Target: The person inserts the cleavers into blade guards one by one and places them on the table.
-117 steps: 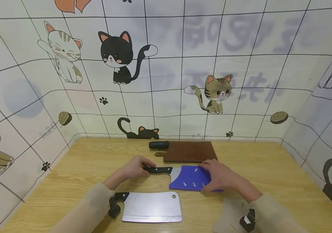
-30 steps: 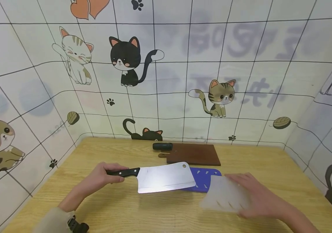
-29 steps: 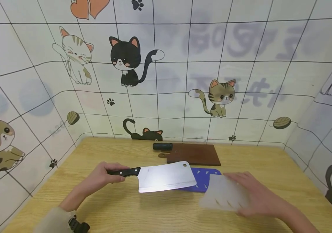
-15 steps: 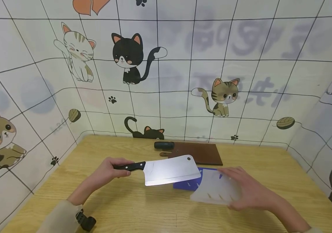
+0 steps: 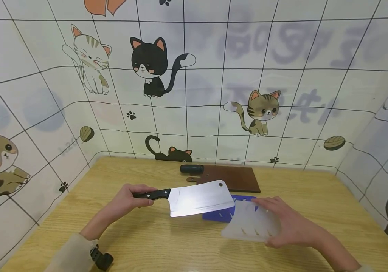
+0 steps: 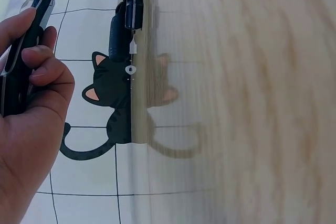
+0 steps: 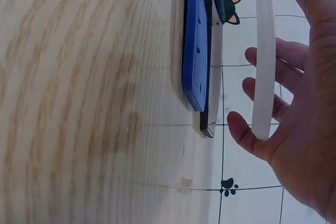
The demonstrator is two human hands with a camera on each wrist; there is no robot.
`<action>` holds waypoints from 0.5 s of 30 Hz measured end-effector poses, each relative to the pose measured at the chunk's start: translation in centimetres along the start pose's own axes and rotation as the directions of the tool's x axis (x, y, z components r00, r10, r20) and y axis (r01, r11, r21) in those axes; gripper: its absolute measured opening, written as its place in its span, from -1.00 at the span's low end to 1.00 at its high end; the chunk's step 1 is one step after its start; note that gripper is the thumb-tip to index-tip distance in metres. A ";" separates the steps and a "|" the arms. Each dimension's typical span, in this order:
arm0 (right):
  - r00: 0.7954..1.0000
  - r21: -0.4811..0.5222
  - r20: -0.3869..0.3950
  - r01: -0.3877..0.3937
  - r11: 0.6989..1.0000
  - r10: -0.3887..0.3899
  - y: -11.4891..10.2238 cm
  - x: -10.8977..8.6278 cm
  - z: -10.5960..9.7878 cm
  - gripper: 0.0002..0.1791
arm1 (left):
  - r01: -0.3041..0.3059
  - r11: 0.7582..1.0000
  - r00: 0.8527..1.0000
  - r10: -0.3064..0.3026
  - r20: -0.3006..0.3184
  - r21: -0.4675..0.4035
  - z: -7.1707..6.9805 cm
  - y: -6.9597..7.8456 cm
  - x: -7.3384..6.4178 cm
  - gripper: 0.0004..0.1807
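Note:
In the head view my left hand point(image 5: 129, 198) grips the black handle of a cleaver point(image 5: 199, 200), its broad steel blade raised off the table and pointing right. The left wrist view shows the fingers point(image 6: 47, 72) curled round that handle. My right hand point(image 5: 292, 223) holds a translucent white blade sheath point(image 5: 252, 223) between thumb and fingers. In the right wrist view the sheath point(image 7: 264, 66) stands edge-on in the hand. Its left end lies just right of the cleaver's tip. Behind both, a blue blade sheath point(image 5: 218, 215) lies on the table, partly covered by the cleaver and white sheath.
At the back of the wooden table point(image 5: 166, 241) lies a brown cutting board point(image 5: 238, 179) with a small handle. A thick black handle point(image 5: 191, 169) lies at its left end. A cat-patterned wall covering point(image 5: 207, 124) encloses the back and sides.
Earlier both hands were on the blue-sheathed knife, with cleaver and white sheath on the table. Both have since been picked up. Over the last second, the white sheath moved left and the cleaver slightly right.

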State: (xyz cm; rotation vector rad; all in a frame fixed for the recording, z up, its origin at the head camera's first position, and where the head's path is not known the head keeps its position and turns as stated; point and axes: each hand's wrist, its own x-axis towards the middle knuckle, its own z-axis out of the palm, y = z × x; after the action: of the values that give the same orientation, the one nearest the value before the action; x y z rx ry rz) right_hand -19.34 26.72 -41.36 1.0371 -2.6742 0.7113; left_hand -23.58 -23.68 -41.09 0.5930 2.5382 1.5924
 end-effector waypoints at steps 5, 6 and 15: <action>1.000 0.003 -0.009 0.013 1.000 -0.013 0.2 0.0 0.1 0.08 | 0.016 1.000 1.000 -0.016 0.010 -0.010 0.2 -0.1 0.0 -0.61; 1.000 0.000 -0.007 0.011 1.000 -0.011 0.2 0.0 0.2 0.08 | 0.020 1.000 1.000 -0.020 0.011 -0.012 0.2 -0.1 -0.1 -0.61; 0.999 -0.027 0.004 -0.037 0.999 0.037 0.1 -0.1 0.2 0.09 | 0.022 1.000 1.000 -0.022 0.004 -0.017 0.7 -0.1 -0.1 -0.59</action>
State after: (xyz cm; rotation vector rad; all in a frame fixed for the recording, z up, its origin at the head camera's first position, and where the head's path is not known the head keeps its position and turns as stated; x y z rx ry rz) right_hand -19.38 26.72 -41.63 0.9858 -2.7055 0.6781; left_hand -23.33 -23.18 -41.47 0.5634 2.5171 1.6021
